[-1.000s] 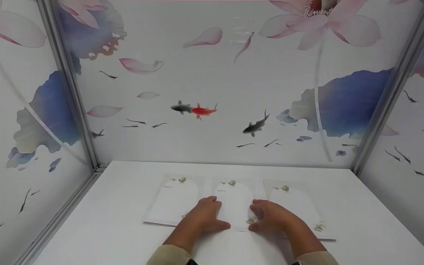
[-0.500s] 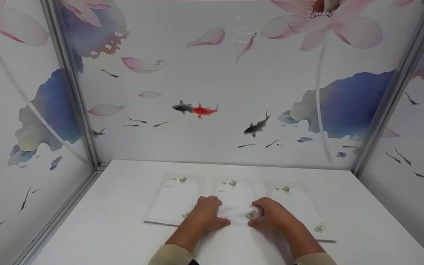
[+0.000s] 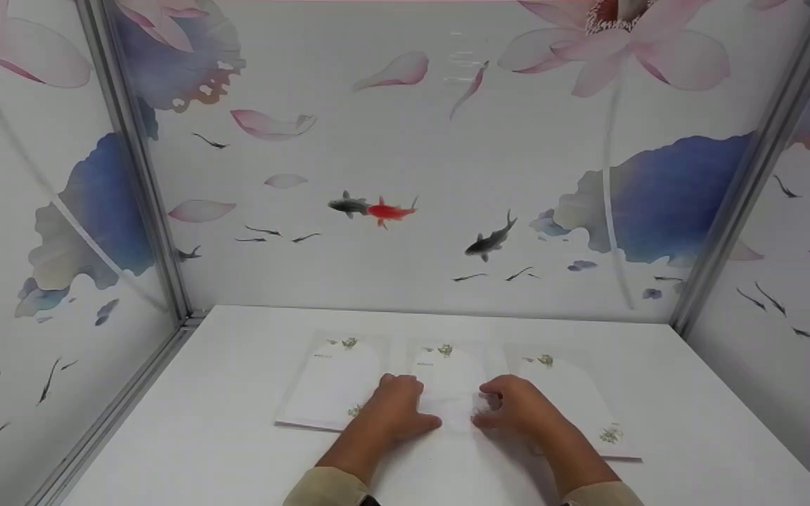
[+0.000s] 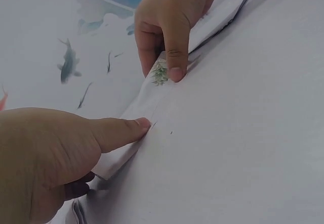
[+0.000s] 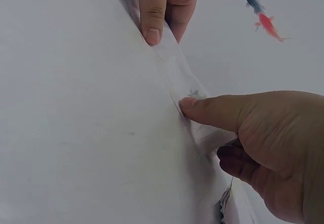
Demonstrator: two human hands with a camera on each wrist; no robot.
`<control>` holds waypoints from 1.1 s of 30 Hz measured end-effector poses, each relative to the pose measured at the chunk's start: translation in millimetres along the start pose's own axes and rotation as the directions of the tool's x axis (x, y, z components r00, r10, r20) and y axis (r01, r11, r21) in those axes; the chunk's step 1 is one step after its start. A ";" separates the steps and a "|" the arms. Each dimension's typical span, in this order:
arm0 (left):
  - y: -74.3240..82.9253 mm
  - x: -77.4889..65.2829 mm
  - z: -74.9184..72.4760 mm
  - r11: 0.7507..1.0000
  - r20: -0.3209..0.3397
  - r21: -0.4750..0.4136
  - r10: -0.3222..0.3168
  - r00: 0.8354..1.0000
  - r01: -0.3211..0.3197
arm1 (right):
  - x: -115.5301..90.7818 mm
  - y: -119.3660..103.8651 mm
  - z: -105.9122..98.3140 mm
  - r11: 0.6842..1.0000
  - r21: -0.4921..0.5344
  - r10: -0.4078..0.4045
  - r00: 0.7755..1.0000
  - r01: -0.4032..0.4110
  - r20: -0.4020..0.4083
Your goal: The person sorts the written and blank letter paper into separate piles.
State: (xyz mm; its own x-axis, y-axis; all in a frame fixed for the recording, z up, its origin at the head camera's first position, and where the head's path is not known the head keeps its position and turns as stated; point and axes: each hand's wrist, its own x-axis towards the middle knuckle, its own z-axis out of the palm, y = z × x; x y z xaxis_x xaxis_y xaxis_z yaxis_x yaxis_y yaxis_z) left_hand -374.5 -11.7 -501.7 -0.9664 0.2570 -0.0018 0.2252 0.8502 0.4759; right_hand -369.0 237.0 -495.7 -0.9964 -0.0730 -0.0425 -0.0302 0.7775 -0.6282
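A white printed sheet of paper [image 3: 451, 376] lies in the middle on the white table, with a small green plant print at its top. My left hand [image 3: 399, 411] holds its left side near the front edge, thumb along that edge. On the opposite side my right hand [image 3: 514, 404] pinches the front right corner between thumb and fingers, covering part of the leafy print there. The sheet's near part bows up between the hands, with a faint crease across it. In the left wrist view the paper [image 4: 144, 100] curves, both thumbs on its near edge.
A similar white paper stack [image 3: 335, 379] lies to the left, another paper stack [image 3: 567, 393] to the right, close beside the forearms. White panels [image 3: 405, 140] painted with fish and lotus enclose the table [image 3: 700, 422] at back and sides.
The near part of the middle sheet has bent up and away from the body. Its corner print has shifted and is more covered by the right hand. Both hands stay nearly in place.
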 end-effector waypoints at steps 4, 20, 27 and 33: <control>-0.8 -0.5 0.3 0.999 -0.054 -0.052 0.004 0.999 -0.007 | 0.8 -0.1 -0.2 0.999 0.033 0.029 0.999 -0.027 -0.037; 5.4 4.8 -3.2 0.884 -0.197 -0.436 -0.275 0.941 0.167 | 1.6 -0.5 -2.0 0.940 0.315 0.191 0.969 -0.133 -0.158; 2.3 8.8 -1.9 0.789 -0.177 -0.583 -0.354 0.918 0.192 | 0.6 -2.3 -4.2 0.907 0.400 0.219 0.960 -0.134 -0.174; 0.5 8.5 -3.2 0.782 -0.192 -0.598 -0.353 0.916 0.176 | -0.2 -3.4 -4.0 0.917 0.389 0.180 0.962 -0.089 -0.204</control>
State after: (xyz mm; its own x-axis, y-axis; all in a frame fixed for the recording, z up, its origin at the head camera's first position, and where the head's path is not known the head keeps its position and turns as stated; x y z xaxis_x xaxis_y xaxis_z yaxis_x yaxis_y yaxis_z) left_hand -383.0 -10.6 -498.7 -0.9883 -0.1526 -0.0009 -0.0681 0.4357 0.8975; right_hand -369.0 236.9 -490.4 -0.9804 0.1968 0.0047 0.0914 0.4760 -0.8747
